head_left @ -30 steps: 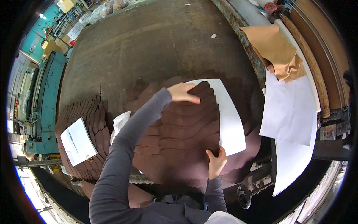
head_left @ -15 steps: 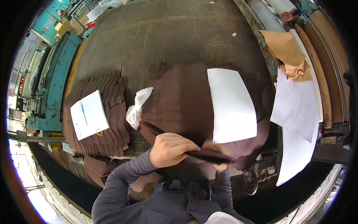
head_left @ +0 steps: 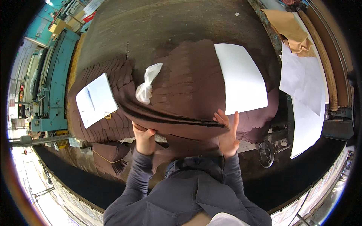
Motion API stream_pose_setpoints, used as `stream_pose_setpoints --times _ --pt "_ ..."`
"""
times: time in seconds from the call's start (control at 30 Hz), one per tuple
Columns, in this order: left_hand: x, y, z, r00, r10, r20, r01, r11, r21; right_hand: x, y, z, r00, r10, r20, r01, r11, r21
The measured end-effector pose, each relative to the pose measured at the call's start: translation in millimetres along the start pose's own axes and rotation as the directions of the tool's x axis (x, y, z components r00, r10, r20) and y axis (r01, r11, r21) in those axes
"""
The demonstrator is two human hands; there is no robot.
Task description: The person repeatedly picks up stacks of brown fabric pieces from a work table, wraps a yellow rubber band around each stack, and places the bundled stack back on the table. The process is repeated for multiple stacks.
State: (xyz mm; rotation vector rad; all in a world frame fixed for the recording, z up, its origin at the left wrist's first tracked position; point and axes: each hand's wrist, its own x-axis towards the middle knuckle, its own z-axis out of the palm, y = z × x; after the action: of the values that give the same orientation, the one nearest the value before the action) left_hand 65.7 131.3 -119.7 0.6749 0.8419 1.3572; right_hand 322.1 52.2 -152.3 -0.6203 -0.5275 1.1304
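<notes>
A bundle of thin brown leather-like sheets [head_left: 171, 124] stands on edge in front of me, its layers slightly fanned toward the left. My left hand [head_left: 144, 140] grips its near lower left part, with some fingers hidden behind the sheets. At the bundle's right end, my right hand [head_left: 228, 135] touches the edges with its fingers spread. Beyond the bundle lie overlapping brown pieces [head_left: 188, 79], with a blank white sheet [head_left: 243, 81] on their right side. A knotted white plastic bag [head_left: 147, 84] rests to their left.
At left, a marked white pad [head_left: 96, 100] and a yellow band [head_left: 109, 115] lie on more layered brown pieces [head_left: 85, 132]. A handwheel [head_left: 266, 154] sits below the table's right front. White sheets [head_left: 303, 98] and tan material [head_left: 290, 30] lie on the right; a teal machine [head_left: 54, 86] stands left.
The brown bundle has turned from a narrow tilted strip to a wide fanned stack. My left hand has moved left and lower; my right hand has come into fuller view with fingers spread.
</notes>
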Motion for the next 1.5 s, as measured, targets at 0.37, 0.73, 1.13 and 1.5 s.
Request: stream_pose_setpoints --times 0.37,0.73,1.13,1.5 --pt "-42 10 38 0.882 0.437 0.173 -0.458 0.883 0.104 27 24 92 0.991 0.067 0.118 -0.090 0.976 0.198" --pt "-104 7 -79 0.963 0.228 -0.145 -0.248 0.959 -0.139 -42 70 -34 0.978 0.207 0.020 -0.115 0.619 -0.777" --pt "-149 24 -164 0.982 0.183 -0.045 -0.166 0.727 -0.667 -109 121 -115 0.978 0.087 -0.188 -0.189 0.003 -0.982" --pt "-162 -36 -158 0.906 -0.410 0.107 0.414 0.802 -0.431 -135 17 161 0.926 0.268 0.265 0.082 0.543 -0.836"
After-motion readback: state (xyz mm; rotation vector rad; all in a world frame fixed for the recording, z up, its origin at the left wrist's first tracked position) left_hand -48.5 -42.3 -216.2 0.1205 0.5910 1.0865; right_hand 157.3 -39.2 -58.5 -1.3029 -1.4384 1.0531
